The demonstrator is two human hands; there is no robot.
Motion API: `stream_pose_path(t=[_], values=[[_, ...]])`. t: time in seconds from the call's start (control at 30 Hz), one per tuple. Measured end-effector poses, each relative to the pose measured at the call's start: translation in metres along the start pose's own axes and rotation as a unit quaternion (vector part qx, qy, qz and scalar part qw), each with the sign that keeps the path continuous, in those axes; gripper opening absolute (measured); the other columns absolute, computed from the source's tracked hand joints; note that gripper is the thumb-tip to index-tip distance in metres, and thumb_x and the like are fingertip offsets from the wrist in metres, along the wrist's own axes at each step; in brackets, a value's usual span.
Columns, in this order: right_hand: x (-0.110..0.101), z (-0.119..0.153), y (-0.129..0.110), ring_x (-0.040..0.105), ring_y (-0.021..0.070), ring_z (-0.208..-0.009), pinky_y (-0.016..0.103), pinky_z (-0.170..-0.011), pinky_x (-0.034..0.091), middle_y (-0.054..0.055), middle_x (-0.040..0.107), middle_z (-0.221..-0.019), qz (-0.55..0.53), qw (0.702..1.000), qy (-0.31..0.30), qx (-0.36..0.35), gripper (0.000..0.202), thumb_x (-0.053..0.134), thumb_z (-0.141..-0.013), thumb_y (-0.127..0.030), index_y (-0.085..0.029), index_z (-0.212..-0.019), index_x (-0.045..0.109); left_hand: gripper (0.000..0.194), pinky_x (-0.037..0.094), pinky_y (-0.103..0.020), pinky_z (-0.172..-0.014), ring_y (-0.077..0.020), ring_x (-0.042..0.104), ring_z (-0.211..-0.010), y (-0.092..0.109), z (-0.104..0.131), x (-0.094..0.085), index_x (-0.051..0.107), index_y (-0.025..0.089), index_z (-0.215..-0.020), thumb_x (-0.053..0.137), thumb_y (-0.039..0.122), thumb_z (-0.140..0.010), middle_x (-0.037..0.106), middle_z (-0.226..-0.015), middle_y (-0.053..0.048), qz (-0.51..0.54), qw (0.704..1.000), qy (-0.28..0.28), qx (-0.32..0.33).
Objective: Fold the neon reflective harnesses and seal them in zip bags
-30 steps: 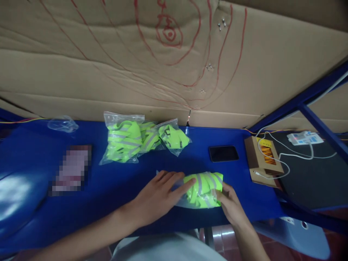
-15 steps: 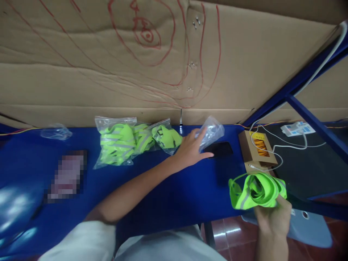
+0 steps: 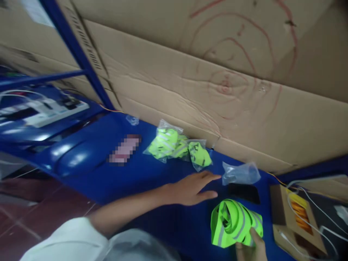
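Observation:
In my right hand (image 3: 251,248) is a rolled neon-green reflective strap (image 3: 235,223) with grey stripes, gripped from below over the blue table. My left hand (image 3: 191,188) reaches across with its fingers stretched apart and holds nothing. Just past its fingertips lies a clear plastic bag (image 3: 241,174) against the cardboard wall. A black phone (image 3: 244,193) rests in front of that bag. Left of it, green reflective straps in a small zip bag (image 3: 199,154) lie beside a larger bag of straps (image 3: 164,143).
A cardboard box (image 3: 280,206) with orange contents stands at the right, with white cables (image 3: 320,188) over it. A pixelated item (image 3: 125,149) and a crumpled clear bag (image 3: 132,119) lie to the left. Beyond a blue frame post (image 3: 95,87) sits a white power strip (image 3: 57,114).
My left hand has let go of the clear plastic bag, which now lies by the wall. My right hand has brought the rolled strap leftward over the table. The view has swung left and tilted.

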State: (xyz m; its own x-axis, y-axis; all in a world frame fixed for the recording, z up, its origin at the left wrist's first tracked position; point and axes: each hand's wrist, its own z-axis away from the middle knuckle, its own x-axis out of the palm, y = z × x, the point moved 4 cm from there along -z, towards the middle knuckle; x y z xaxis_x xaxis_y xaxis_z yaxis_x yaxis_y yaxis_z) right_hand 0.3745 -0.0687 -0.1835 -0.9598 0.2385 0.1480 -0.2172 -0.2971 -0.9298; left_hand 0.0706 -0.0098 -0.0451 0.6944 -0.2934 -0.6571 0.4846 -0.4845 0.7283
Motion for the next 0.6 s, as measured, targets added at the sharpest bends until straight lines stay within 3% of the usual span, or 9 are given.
stream_pose_path(t=[0.07,0.13,0.2,0.27,0.33,0.4,0.47,0.53,0.6], values=[[0.036,-0.002,0.003,0.078,0.029,-0.084,0.038,-0.066,0.065,0.003,0.08,-0.087,-0.009,1.0,-0.007,0.022,0.039,0.072,-0.086,-0.048,-0.027,-0.118,0.07,0.071,0.058,-0.039,-0.099,-0.023,0.067,-0.121,-0.009,0.052,0.006,0.03,0.027,-0.16,0.06,0.048,-0.099,0.06,-0.145,-0.014,0.121,0.989,0.005,-0.081],[0.085,0.014,-0.001,0.077,0.0284,-0.099,0.036,-0.07,0.065,0.004,0.08,-0.103,0.004,0.999,-0.032,0.01,0.045,0.07,-0.089,-0.048,-0.027,-0.129,0.063,0.098,0.058,-0.041,-0.099,-0.0258,0.065,-0.124,-0.015,0.092,0.018,0.023,0.027,-0.162,0.08,0.044,-0.085,0.055,-0.149,-0.016,0.2,0.972,0.042,-0.118],[0.139,0.039,-0.007,0.073,0.0288,-0.113,0.036,-0.082,0.064,0.006,0.077,-0.118,0.061,0.991,-0.118,-0.008,0.049,0.071,-0.09,-0.045,-0.027,-0.134,0.059,0.108,0.058,-0.042,-0.098,-0.0266,0.064,-0.124,-0.024,0.119,0.026,0.017,0.027,-0.162,0.085,0.04,-0.08,0.048,-0.155,-0.019,0.269,0.946,0.115,-0.142],[0.183,0.061,-0.012,0.07,0.0289,-0.117,0.039,-0.092,0.061,0.008,0.073,-0.125,0.14,0.974,-0.158,-0.082,0.047,0.075,-0.088,-0.041,-0.025,-0.13,0.06,0.098,0.059,-0.041,-0.094,-0.0259,0.066,-0.118,-0.036,0.135,0.024,0.022,0.025,-0.16,0.081,0.04,-0.083,0.051,-0.149,-0.019,0.338,0.903,0.2,-0.172],[0.215,0.077,-0.017,0.062,0.03,-0.129,0.044,-0.106,0.053,0.011,0.064,-0.138,0.215,0.939,-0.161,-0.215,0.043,0.074,-0.088,-0.036,-0.024,-0.127,0.062,0.09,0.059,-0.04,-0.094,-0.0263,0.066,-0.114,-0.049,0.147,0.014,0.033,0.022,-0.155,0.082,0.04,-0.082,0.059,-0.138,-0.016,0.385,0.867,0.243,-0.202],[0.231,0.085,-0.014,0.057,0.0297,-0.134,0.049,-0.112,0.048,0.013,0.059,-0.142,0.277,0.902,-0.138,-0.302,0.035,0.067,-0.091,-0.028,-0.024,-0.126,0.061,0.082,0.055,-0.042,-0.101,-0.0279,0.064,-0.119,-0.058,0.156,-0.001,0.042,0.022,-0.15,0.084,0.037,-0.081,0.061,-0.136,-0.014,0.405,0.858,0.233,-0.215],[0.237,0.088,-0.01,0.057,0.0288,-0.132,0.05,-0.111,0.048,0.013,0.058,-0.14,0.319,0.877,-0.118,-0.339,0.034,0.063,-0.092,-0.024,-0.024,-0.126,0.06,0.076,0.052,-0.042,-0.106,-0.0296,0.06,-0.127,-0.062,0.167,-0.016,0.047,0.026,-0.148,0.083,0.034,-0.081,0.057,-0.145,-0.013,0.411,0.862,0.213,-0.207],[0.237,0.09,-0.009,0.058,0.0287,-0.129,0.051,-0.109,0.049,0.013,0.059,-0.137,0.345,0.864,-0.096,-0.354,0.036,0.061,-0.091,-0.02,-0.025,-0.126,0.06,0.08,0.051,-0.042,-0.108,-0.0314,0.054,-0.136,-0.061,0.176,-0.025,0.044,0.033,-0.151,0.083,0.033,-0.082,0.043,-0.159,-0.011,0.433,0.86,0.201,-0.182],[0.237,0.096,-0.011,0.058,0.0289,-0.129,0.052,-0.109,0.049,0.012,0.058,-0.136,0.356,0.852,-0.065,-0.377,0.039,0.059,-0.087,-0.014,-0.025,-0.125,0.06,0.096,0.05,-0.043,-0.11,-0.0335,0.045,-0.145,-0.057,0.181,-0.026,0.032,0.041,-0.157,0.086,0.033,-0.079,0.026,-0.17,-0.008,0.485,0.837,0.202,-0.153]])
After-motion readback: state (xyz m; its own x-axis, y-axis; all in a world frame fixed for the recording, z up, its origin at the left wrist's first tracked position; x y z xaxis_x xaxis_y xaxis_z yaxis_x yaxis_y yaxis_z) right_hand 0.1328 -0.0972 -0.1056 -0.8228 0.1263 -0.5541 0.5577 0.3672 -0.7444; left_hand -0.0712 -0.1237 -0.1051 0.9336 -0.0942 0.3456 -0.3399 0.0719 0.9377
